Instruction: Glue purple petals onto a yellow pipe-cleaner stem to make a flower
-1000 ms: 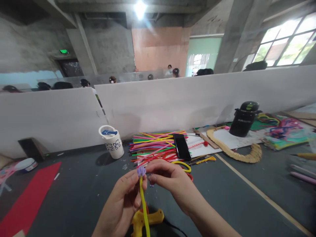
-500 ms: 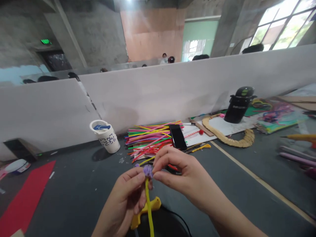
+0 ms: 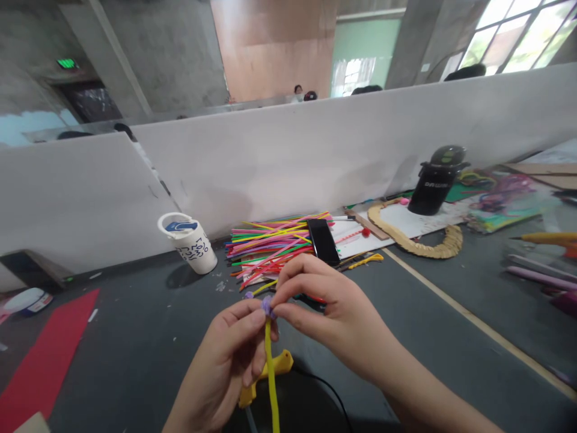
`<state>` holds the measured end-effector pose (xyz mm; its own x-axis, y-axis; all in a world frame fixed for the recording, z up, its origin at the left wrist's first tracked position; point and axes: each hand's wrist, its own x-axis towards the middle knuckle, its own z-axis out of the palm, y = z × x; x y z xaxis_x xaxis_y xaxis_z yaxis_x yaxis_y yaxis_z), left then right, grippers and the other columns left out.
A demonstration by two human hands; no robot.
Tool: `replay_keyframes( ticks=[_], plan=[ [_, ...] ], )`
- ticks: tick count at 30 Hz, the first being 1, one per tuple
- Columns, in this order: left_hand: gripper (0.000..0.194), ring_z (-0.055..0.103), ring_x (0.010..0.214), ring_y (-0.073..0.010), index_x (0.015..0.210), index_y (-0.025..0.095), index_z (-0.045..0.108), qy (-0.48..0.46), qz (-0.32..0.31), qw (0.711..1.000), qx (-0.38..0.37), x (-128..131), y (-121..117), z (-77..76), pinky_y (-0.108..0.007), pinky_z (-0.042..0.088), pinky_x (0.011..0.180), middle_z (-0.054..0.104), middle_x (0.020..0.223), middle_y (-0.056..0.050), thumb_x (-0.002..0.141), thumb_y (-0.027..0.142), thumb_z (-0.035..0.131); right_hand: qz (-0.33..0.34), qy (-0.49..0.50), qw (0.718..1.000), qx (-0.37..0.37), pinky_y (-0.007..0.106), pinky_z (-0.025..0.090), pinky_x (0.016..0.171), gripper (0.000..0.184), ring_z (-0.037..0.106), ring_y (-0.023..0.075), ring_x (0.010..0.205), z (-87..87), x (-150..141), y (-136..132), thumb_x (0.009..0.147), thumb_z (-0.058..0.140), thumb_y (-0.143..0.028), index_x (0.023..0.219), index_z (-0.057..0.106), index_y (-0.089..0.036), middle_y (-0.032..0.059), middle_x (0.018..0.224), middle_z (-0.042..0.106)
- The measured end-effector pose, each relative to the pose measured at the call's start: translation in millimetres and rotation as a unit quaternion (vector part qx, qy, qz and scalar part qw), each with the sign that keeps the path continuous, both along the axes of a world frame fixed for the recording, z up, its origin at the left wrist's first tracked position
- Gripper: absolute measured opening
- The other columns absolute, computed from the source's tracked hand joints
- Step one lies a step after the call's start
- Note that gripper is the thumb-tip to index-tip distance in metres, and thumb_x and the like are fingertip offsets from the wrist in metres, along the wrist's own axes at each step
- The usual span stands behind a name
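Pipe cleaner [image 3: 271,379] above tabletop [image 3: 153,355]

White tumbler [image 3: 197,251], blue piece [image 3: 181,227] in its mouth, stands at ten o'clock; capped black bottle [image 3: 429,189], two. Left fingers [image 3: 251,323] and right fingers [image 3: 297,314] pinch the purple tuft [image 3: 266,306]; long axis twelve-to-six, tuft uppermost.

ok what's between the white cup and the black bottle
In the head view, from the white cup to the black bottle: colourful stems, a black phone, a white sheet with a red ball, a brown strip and part of the curved tan piece.
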<state>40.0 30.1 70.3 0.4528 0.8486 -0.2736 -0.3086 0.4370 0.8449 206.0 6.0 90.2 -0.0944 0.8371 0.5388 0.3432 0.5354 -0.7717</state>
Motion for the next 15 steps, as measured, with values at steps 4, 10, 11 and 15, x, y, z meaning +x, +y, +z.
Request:
replay_keyframes(
  ticks=[4,10,11,15],
  plan=[
    [0.017,0.044,0.032,0.0007,0.071,0.012,0.070,-0.010,-0.010,1.000,-0.003,0.4,-0.7,0.1,-0.007,0.029,0.030,0.062,0.057,0.002,0.073,0.027,0.077,-0.014,-0.032,0.998,0.053,0.030,0.049,0.081,0.010,0.059,0.0161,0.091,-0.5,-1.4,-2.3,0.085,0.065,-0.010,0.083,0.068,-0.020,0.0013,0.092,0.060],
    [0.018,0.044,0.031,0.0006,0.070,0.012,0.070,-0.035,-0.006,0.999,-0.021,0.3,-4.0,4.4,-0.007,0.029,0.030,0.065,0.056,0.001,0.069,0.026,0.080,-0.039,-0.099,0.985,0.133,0.032,0.046,0.083,0.007,0.057,0.0174,0.091,-1.6,-4.7,-4.6,0.089,0.061,-0.011,0.085,0.065,-0.016,0.0048,0.092,0.060],
    [0.018,0.044,0.031,0.0006,0.070,0.012,0.070,-0.039,-0.006,0.999,-0.023,0.3,-4.4,5.0,-0.007,0.030,0.030,0.064,0.054,0.002,0.069,0.026,0.081,-0.043,-0.106,0.982,0.148,0.032,0.046,0.082,0.008,0.056,0.0175,0.089,-1.9,-5.5,-4.5,0.089,0.060,-0.011,0.085,0.064,-0.015,0.0052,0.091,0.060],
    [0.017,0.042,0.030,0.0006,0.069,0.013,0.071,-0.053,-0.002,0.998,-0.032,-0.2,-5.2,5.5,-0.007,0.030,0.030,0.055,0.047,0.006,0.069,0.025,0.081,-0.064,-0.131,0.969,0.198,0.033,0.045,0.077,0.012,0.054,0.0173,0.083,-3.1,-8.4,-3.8,0.090,0.058,-0.009,0.081,0.061,-0.016,0.0054,0.087,0.062]
  ],
)
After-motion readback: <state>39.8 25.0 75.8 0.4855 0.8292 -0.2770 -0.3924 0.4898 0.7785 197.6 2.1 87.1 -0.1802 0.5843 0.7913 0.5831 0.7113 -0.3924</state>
